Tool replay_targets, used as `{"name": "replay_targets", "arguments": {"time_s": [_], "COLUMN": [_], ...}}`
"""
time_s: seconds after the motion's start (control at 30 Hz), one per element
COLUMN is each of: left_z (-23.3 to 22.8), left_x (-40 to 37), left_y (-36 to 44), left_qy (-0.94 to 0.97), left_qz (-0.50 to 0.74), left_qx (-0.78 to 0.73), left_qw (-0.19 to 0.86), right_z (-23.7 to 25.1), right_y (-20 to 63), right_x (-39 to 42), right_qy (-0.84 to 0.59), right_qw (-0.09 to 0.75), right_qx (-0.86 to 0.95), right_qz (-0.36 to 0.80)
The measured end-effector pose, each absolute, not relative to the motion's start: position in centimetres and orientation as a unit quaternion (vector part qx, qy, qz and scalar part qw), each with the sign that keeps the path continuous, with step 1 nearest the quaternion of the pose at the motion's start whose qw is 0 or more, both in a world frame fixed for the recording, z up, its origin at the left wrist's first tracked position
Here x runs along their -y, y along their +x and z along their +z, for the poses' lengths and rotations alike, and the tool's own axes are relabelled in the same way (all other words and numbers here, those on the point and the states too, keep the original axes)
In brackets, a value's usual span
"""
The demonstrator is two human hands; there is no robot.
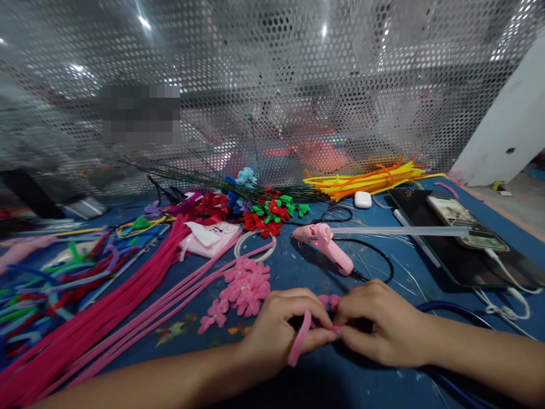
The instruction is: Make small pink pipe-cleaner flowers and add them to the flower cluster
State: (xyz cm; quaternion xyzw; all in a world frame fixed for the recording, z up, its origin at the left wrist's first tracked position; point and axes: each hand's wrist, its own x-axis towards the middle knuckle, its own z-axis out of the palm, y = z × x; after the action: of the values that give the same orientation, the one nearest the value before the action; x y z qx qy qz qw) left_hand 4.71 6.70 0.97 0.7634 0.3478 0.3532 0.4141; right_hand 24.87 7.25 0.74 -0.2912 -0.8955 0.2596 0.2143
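Observation:
Both hands meet low in the middle of the view, pinching one pink pipe cleaner (299,339). My left hand (283,324) is closed on it, with a loose end hanging down across the fingers. Thumb and fingertips of my right hand (378,324) grip the same piece at a small bend. Fuzzy pink loops (330,301) show just behind the fingertips; the hands partly hide how they join. Left of my left hand lies a pile of pink pipe-cleaner flowers (246,287). Beyond the hands a pink glue gun (327,244) rests on its side, a long clear glue stick in its back.
Long pink and magenta pipe cleaners (140,284) spread across the left side, beside mixed coloured pieces (55,295). Red and green flowers (272,213) and a yellow-orange bundle (370,180) lie by the perforated metal panel (276,74). A phone (466,221) on a black tablet (413,201) sits right.

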Motion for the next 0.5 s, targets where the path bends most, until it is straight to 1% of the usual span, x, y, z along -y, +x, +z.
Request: {"name": "replay_targets", "arguments": {"time_s": [0.17,0.4,0.5], "left_z": [0.96,1.75,1.71], "left_x": [-6.46,-6.85,-6.98], "left_y": [4.71,4.76,4.82], "left_qy": [0.764,0.705,0.687], "left_qz": [0.357,0.320,0.314], "left_qx": [-0.365,-0.426,-0.442], "left_qw": [0.393,0.467,0.483], "right_z": [0.96,0.95,0.87], "right_y": [24.94,24.96,25.01], "right_x": [-7.39,-7.65,-7.81], "right_qy": [-0.295,-0.279,-0.271], "right_qw": [0.205,0.214,0.214], "right_qx": [0.899,0.902,0.905], "right_qz": [0.251,0.249,0.249]}}
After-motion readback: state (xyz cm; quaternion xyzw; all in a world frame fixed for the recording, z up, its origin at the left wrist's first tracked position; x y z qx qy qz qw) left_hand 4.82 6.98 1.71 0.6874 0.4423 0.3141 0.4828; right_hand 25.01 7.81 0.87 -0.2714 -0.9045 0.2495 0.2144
